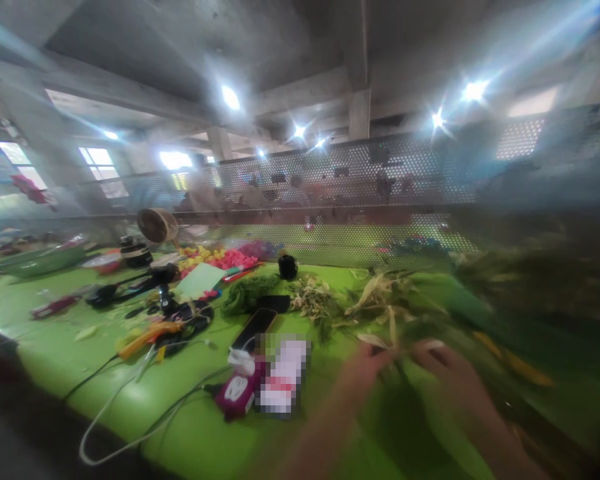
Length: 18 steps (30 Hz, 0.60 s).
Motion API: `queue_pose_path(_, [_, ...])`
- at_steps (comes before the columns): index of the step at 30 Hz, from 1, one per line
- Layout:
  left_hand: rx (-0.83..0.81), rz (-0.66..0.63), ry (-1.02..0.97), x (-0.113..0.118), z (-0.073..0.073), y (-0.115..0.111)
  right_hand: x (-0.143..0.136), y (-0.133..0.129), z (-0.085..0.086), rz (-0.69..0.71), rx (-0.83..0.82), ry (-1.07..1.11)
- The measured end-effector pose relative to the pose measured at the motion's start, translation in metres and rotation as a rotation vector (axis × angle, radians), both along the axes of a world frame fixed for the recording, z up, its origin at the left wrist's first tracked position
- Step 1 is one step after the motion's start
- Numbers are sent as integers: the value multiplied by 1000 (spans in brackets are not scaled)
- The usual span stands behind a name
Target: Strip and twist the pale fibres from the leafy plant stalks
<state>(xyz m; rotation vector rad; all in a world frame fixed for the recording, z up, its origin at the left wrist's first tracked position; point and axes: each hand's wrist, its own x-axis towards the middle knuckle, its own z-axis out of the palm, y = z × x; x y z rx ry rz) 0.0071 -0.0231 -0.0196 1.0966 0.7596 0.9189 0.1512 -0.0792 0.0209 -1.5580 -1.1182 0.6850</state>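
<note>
My left hand and my right hand are close together over the right part of the green table. Both are blurred, with fingers closed around a thin leafy stem whose pale leaf sticks up between them. Just beyond them lie pale, dry-looking leaf sprays and a heap of small cream leaves. A pixelated pinkish-white rectangle lies to the left of my left forearm, beside a maroon tissue pack.
A dark phone, green stringy bundle, orange glue gun and looping white cable lie leftward. Pink and yellow pieces are heaped near the perforated screen. Dark foliage fills the right; a yellow strip lies below it.
</note>
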Motion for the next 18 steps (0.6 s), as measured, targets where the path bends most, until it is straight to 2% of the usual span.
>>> queue_pose_path(4, [-22,-31,-12,-2,0,2,7,3,-10,-12,33,-159])
queue_pose_path(6, [-67,-31,-69,-2,1,3,12,5,-19,-93,155,-281])
queue_pose_path(8, [-116,3,-132,-2,2,3,15,6,-28,-159,346,-465])
queue_pose_path(9, [-138,23,-161,-2,2,4,16,6,-33,-138,437,-580])
queue_pose_path(11, [-166,63,-199,-1,0,6,14,7,-41,12,549,-806])
queue_pose_path(14, [-176,96,-226,1,-3,8,7,8,-48,244,541,-1053])
queue_pose_path(18, [-194,119,-245,3,-7,10,-2,5,-45,254,502,-1160])
